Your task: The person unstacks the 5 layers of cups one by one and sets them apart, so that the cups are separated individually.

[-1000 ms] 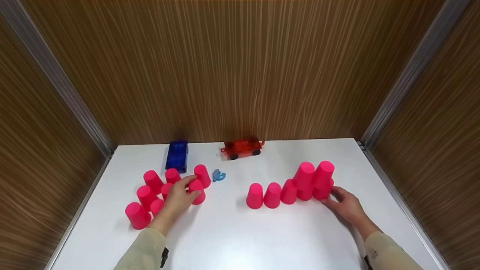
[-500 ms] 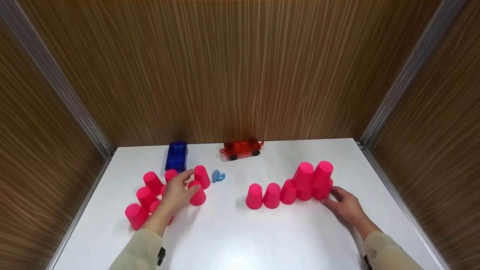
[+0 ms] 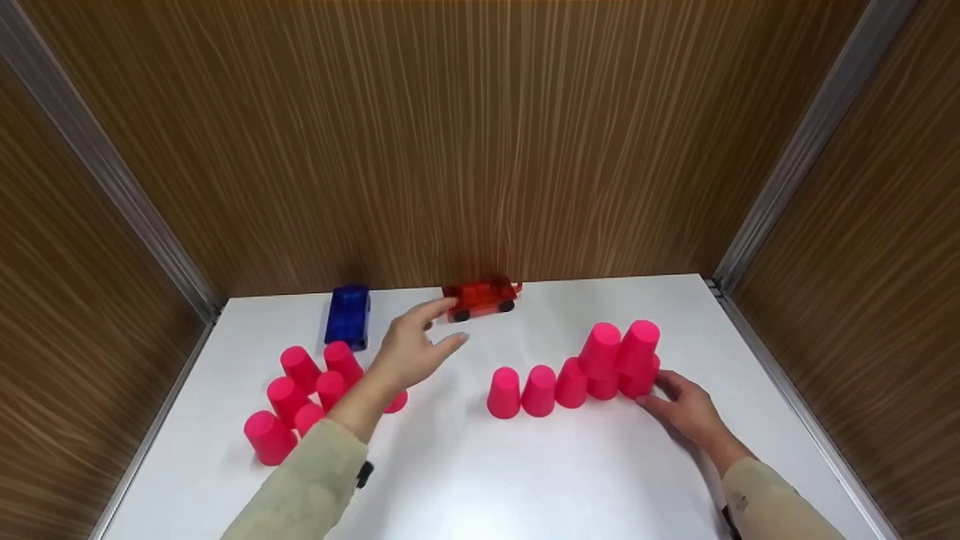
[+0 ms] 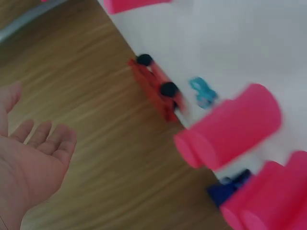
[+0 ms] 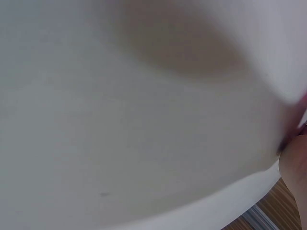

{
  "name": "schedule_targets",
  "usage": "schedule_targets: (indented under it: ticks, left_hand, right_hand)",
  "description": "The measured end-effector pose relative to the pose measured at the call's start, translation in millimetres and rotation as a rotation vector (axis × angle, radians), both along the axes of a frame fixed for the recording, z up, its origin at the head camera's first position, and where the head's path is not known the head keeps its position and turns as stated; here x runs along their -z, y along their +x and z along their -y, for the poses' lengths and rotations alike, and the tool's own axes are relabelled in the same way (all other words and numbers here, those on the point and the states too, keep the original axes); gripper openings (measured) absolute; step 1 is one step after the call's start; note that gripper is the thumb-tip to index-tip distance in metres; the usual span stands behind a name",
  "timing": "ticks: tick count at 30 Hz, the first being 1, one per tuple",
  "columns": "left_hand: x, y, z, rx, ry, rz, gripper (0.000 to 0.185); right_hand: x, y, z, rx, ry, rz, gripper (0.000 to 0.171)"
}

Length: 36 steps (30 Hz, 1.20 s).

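My left hand (image 3: 412, 349) is in the air over the middle-left of the table, thumb and fingers spread with nothing between them. Its palm (image 4: 31, 167) shows bare in the left wrist view. At the right, my right hand (image 3: 686, 409) holds the lower end cup (image 3: 646, 381) of a row of upturned pink cups, thumb and fingers at its sides. Two pink cups (image 3: 602, 350) stand on top of that row's right end. More upturned pink cups (image 3: 270, 437) are grouped at the left, some hidden behind the left arm.
A clear red toy wagon (image 3: 480, 298) stands at the back, near the left fingertips in the head view. Left of it lies a blue toy car (image 3: 347, 316). The left wrist view shows a small light-blue toy (image 4: 204, 92). Wood-grain panels (image 3: 480, 142) enclose the white table.
My left hand has left the cup at the left group, moving right and up towards the red wagon with its fingers spreading. The right hand has stayed at the row's end cup.
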<state>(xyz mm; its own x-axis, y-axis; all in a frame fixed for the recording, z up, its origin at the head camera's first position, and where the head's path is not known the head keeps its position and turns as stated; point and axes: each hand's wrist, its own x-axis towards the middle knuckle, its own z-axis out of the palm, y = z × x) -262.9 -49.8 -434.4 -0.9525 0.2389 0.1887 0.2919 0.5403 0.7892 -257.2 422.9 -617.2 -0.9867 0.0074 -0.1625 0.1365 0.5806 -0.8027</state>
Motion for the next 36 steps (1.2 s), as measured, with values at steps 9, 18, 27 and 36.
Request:
schedule_targets:
  ticks: [9,18,27,36]
  left_hand:
    - [-17.5,-21.1,-86.9,0.144,0.000,-0.032,0.062]
    - [8.9,-25.4,-158.8,0.200,0.011,0.110,0.063]
    - [29.7,-24.4,-188.3,0.176,-0.011,0.174,0.064]
    - [40.3,-21.1,-195.7,0.158,0.014,0.238,0.060]
  right_hand:
    - [-2.7,-6.2,7.0,-0.002,-0.018,0.005,0.079]
    - [-2.1,-0.2,10.1,-0.004,-0.021,0.007,0.078]
    - [-0.6,3.4,13.6,-0.006,-0.015,-0.019,0.077]
    - [3.0,5.3,15.1,-0.010,-0.025,-0.031,0.075]
